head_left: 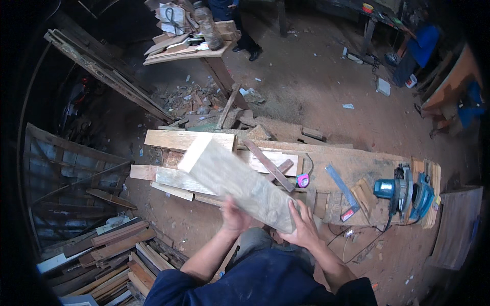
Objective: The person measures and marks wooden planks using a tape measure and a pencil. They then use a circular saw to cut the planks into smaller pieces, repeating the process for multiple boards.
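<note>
Straight across, just beyond the person (255, 280), runs the table (367, 164), a long, rough slab, and everything takes its bearings from that! Off its left end, on the near side, comes the timber pile (122, 245), lengths heaped together. Loose boards (176, 137) crowd the table's left part, several poking out past the end. And now the big one: the pale wooden block (240, 183), slanting over the table's near edge, far end out above those boards, near end close to the lap; whether it rests on anything, I can't tell. It's long and thick, probably why it gets two hands. Down at the table's right end sit the blue power tools (384, 188), parked aside, it seems, to leave room for the wood. Nearer the table's centre lies the metal square (342, 186), flat, looking handy to grab. To the hands, both at the table's near side: the right hand (302, 224) clasps the block's near end, fingers up along its edge, forearm (329, 260) angling inward; the left hand (235, 217) meets the left flank, blurred, and I can't tell whether its fingers curl beneath. Smallest, mid-table: the pink tape measure (302, 180), just beside the crossed wooden strips (268, 164).
</note>
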The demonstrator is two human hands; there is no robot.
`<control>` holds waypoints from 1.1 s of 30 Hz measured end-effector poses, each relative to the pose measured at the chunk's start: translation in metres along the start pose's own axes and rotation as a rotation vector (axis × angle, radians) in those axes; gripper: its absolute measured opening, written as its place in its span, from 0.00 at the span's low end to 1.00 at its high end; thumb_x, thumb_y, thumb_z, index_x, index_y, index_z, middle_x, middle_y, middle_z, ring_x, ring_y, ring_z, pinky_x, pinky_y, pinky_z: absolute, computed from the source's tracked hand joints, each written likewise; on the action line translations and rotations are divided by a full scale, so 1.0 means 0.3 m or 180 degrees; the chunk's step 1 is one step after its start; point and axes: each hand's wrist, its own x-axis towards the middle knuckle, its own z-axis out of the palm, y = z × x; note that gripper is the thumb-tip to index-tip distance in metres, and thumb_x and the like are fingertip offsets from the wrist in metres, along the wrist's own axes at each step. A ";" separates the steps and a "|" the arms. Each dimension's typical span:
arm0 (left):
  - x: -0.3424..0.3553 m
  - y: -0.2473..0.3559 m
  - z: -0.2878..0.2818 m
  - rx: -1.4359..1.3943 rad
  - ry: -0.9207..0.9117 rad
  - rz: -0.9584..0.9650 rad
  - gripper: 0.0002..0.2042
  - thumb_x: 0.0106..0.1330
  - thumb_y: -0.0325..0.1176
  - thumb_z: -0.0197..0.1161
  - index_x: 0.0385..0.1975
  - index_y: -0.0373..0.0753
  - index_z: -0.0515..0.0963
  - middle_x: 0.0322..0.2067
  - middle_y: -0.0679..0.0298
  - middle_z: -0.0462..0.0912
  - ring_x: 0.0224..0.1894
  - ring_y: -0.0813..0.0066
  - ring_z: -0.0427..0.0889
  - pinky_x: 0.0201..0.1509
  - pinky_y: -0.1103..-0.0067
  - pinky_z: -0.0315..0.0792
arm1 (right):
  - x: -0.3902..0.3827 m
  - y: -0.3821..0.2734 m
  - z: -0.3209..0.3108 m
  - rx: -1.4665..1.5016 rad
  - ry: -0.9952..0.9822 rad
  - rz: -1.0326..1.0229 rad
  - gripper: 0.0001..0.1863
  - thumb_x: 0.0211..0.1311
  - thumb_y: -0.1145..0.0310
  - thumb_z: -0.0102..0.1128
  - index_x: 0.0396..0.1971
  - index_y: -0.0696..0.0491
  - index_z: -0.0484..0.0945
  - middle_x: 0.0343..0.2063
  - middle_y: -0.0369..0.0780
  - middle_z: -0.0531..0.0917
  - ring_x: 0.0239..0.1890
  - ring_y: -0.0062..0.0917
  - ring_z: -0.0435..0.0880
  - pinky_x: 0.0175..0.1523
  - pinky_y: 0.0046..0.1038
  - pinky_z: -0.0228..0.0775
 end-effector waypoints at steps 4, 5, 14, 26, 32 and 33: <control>0.080 0.185 -0.243 -0.0309 0.0452 0.0360 0.45 0.70 0.72 0.44 0.76 0.41 0.57 0.74 0.51 0.62 0.74 0.54 0.63 0.77 0.54 0.56 | -0.078 0.043 -0.013 -0.0194 -0.0613 0.0110 0.61 0.39 0.54 0.82 0.76 0.51 0.59 0.66 0.58 0.63 0.64 0.58 0.66 0.69 0.49 0.63; 0.093 0.213 -0.282 -0.0479 0.0524 0.0530 0.45 0.71 0.72 0.43 0.76 0.41 0.57 0.74 0.50 0.62 0.74 0.53 0.64 0.77 0.54 0.57 | -0.101 0.060 -0.007 -0.0155 -0.0815 0.0167 0.60 0.40 0.53 0.81 0.76 0.51 0.59 0.67 0.58 0.61 0.64 0.58 0.65 0.69 0.49 0.62; 0.111 0.088 -0.737 0.1318 0.1535 0.0565 0.36 0.80 0.62 0.39 0.42 0.32 0.83 0.39 0.56 0.87 0.44 0.69 0.83 0.53 0.74 0.74 | -0.139 0.180 0.018 0.1785 -0.2583 0.0750 0.48 0.49 0.54 0.80 0.72 0.50 0.69 0.62 0.50 0.78 0.65 0.34 0.75 0.70 0.33 0.63; 0.098 -0.064 -0.780 0.2541 0.2057 -0.0827 0.26 0.74 0.55 0.62 0.34 0.31 0.87 0.33 0.65 0.86 0.36 0.79 0.80 0.44 0.78 0.74 | 0.005 0.180 0.029 0.0008 -0.1605 0.1739 0.36 0.63 0.31 0.59 0.48 0.53 0.87 0.44 0.54 0.87 0.52 0.48 0.86 0.58 0.42 0.76; 0.071 -0.149 -0.953 0.1178 0.1424 -0.0858 0.22 0.78 0.47 0.57 0.52 0.32 0.83 0.44 0.60 0.88 0.45 0.73 0.85 0.52 0.74 0.76 | 0.042 0.312 0.091 0.0089 -0.1753 0.1752 0.37 0.65 0.31 0.57 0.47 0.53 0.88 0.44 0.54 0.88 0.52 0.48 0.86 0.59 0.42 0.75; 0.065 -0.158 -0.978 0.1069 0.1390 -0.0850 0.21 0.79 0.45 0.56 0.54 0.33 0.82 0.47 0.60 0.87 0.47 0.73 0.84 0.53 0.73 0.76 | 0.048 0.321 0.098 0.0108 -0.1786 0.1770 0.38 0.65 0.31 0.55 0.48 0.54 0.87 0.44 0.55 0.87 0.52 0.49 0.86 0.59 0.43 0.75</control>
